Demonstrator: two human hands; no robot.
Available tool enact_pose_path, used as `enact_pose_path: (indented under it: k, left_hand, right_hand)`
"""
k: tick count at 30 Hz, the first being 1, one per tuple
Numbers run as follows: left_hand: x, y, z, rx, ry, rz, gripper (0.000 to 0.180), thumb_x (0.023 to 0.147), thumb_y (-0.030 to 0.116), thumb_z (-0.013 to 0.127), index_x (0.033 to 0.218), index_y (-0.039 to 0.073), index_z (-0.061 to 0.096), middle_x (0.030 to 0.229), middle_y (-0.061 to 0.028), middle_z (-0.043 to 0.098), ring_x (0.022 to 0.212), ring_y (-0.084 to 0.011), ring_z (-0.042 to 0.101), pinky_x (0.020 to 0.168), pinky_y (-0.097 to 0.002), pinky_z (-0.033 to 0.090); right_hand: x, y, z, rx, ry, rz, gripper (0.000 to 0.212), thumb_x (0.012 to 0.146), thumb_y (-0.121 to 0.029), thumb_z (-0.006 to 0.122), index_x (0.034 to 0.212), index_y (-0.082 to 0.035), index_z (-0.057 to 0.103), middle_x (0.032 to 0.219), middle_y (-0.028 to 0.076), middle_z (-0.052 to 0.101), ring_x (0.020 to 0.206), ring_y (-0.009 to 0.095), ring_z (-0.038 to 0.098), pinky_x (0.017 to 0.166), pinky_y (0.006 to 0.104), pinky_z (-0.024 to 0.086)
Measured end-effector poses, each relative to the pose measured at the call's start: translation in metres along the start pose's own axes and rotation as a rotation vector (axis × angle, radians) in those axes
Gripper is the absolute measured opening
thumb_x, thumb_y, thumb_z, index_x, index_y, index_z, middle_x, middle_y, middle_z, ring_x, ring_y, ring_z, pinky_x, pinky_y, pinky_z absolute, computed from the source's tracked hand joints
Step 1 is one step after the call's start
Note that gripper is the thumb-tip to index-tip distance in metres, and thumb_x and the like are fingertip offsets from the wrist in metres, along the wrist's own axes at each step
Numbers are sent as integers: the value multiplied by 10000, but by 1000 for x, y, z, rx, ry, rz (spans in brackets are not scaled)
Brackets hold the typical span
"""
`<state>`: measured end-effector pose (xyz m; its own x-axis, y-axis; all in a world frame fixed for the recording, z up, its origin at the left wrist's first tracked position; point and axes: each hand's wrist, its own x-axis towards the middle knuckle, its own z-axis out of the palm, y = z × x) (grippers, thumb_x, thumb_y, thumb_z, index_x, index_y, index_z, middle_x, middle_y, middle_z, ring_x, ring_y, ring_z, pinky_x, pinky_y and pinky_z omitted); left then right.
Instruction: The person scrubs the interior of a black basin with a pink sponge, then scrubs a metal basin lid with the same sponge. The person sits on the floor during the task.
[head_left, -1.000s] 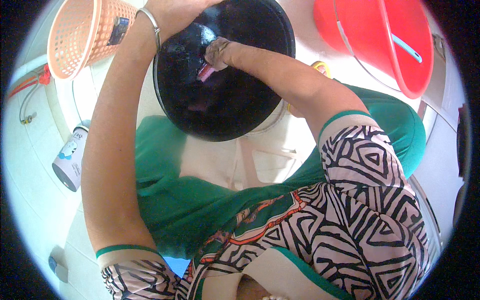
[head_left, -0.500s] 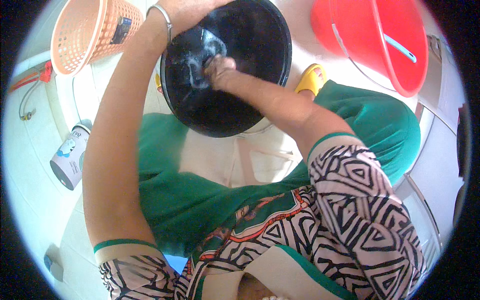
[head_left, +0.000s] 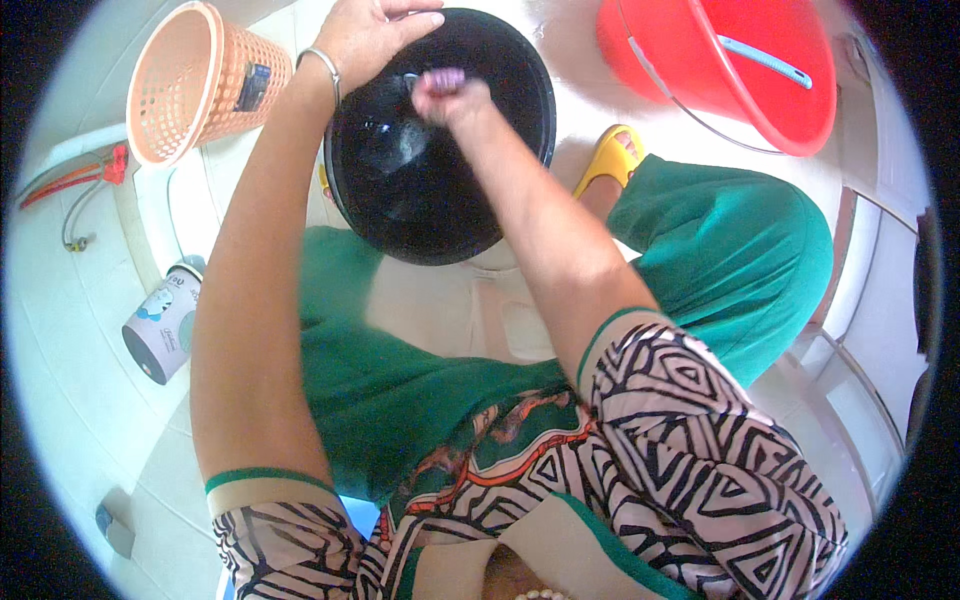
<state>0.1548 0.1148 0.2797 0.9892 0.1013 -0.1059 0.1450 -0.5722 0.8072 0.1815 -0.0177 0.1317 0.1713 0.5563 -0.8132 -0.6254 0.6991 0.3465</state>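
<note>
A round black basin (head_left: 450, 200) is tilted toward me beyond my knees, with whitish, wet-looking streaks on its inner wall. At its far left rim, my left hand (head_left: 368, 45) grips the edge, thumb and fingers around it. My right hand (head_left: 455, 103) is inside the basin, closed and blurred by motion. A small purplish patch shows at its fingers; what it is, I cannot make out.
An orange perforated basket (head_left: 215, 90) stands at the far left. The red bucket (head_left: 650, 55) at the far right has a light-blue handle (head_left: 765, 60) in it. A grey patterned bin (head_left: 165, 325) and red-orange tools (head_left: 80, 175) lie left.
My right hand has moved up and slightly right within the basin. The basin has shifted slightly left in view, and my left hand still holds its rim.
</note>
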Motion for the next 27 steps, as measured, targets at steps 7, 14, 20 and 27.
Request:
enact_pose_path:
  k: [7, 14, 20, 27]
  left_hand:
    - [-4, 9, 4, 8, 1, 30, 257, 882, 228, 659, 1101, 102, 707, 970, -37, 652, 927, -130, 591, 855, -254, 443]
    - [3, 5, -8, 12, -23, -14, 269, 878, 235, 668, 1107, 99, 703, 976, -20, 652, 932, -120, 593, 852, -256, 449]
    - [1, 25, -8, -148, 46, -180, 266, 826, 136, 677, 1025, -39, 692, 974, -149, 691, 880, -182, 647, 787, -280, 508]
    - [2, 24, -16, -175, 45, -201, 268, 809, 148, 675, 1014, -24, 696, 912, -156, 706, 826, -194, 665, 759, -291, 523]
  right_hand:
    - [37, 23, 15, -1, -68, -8, 436, 936, -331, 221, 709, -87, 502, 587, 89, 495, 506, 266, 458, 534, 422, 431]
    - [-1, 93, -50, -2130, -791, -60, 341, 991, -403, 346, 1107, -125, 506, 872, 96, 578, 832, 261, 567, 654, 464, 468]
    - [-14, -1, -50, -3563, -555, -434, 410, 897, -368, 486, 1106, -71, 675, 1208, 195, 561, 1105, 315, 534, 896, 423, 436]
    - [23, 13, 25, -3403, -1314, -1348, 196, 838, -235, 576, 885, -126, 732, 1077, 59, 587, 1075, 242, 549, 857, 375, 456]
